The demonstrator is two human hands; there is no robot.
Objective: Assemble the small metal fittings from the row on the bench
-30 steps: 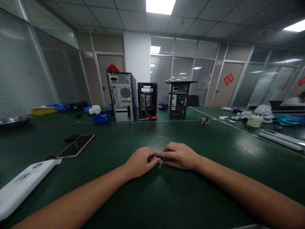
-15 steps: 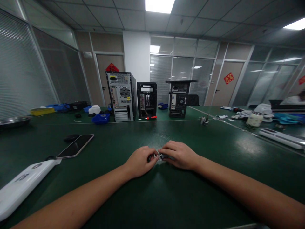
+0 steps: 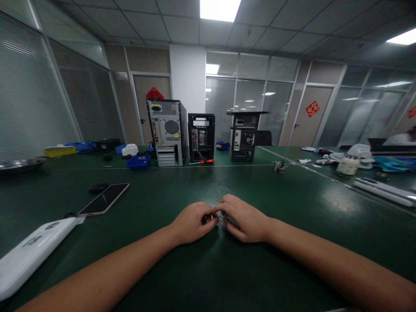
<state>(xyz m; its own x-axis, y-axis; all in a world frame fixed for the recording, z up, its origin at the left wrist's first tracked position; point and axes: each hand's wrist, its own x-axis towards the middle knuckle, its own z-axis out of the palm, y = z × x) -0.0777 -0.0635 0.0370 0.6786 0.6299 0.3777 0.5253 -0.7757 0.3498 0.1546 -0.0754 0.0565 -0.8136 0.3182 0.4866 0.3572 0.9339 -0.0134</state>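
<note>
Over the middle of the green table my left hand is closed in a pinch, with a small dark part partly showing between its thumb and fingers. Its kind is too small and too covered to name. My right hand meets it from the right, its index fingertip touching or nearly touching the left fingertips. The right fingers are curled, with the thumb lower and a little apart. Something small and greyish shows between the right fingers, mostly hidden.
Farther back stand three computer cases, a red-handled screwdriver, a blue bin and small metal parts. At left lie a phone and a white device. A jar and a long white device are at right.
My right hand has turned slightly, its knuckles a bit higher and its thumb now lower and apart from the index finger. My left hand has hardly moved.
</note>
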